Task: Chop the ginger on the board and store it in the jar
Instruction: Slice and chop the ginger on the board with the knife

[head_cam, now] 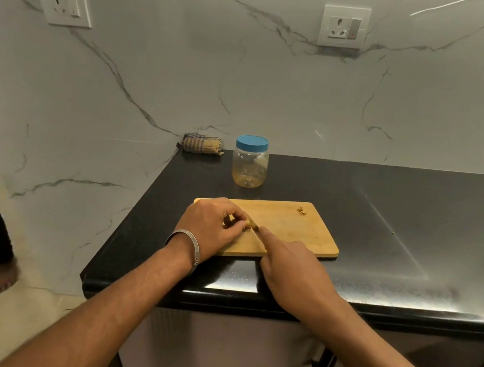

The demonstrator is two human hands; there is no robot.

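Black counter [391,209]: one board [285,223], one jar [249,165]

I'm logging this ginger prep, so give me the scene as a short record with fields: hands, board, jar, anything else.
left hand: fingers curled, holding the ginger piece on the board
right hand: grips a knife, mostly hidden, forefinger extended along it
board: wooden, small scrap at far right corner
jar: behind board, blue lid on
other: folded cloth at wall
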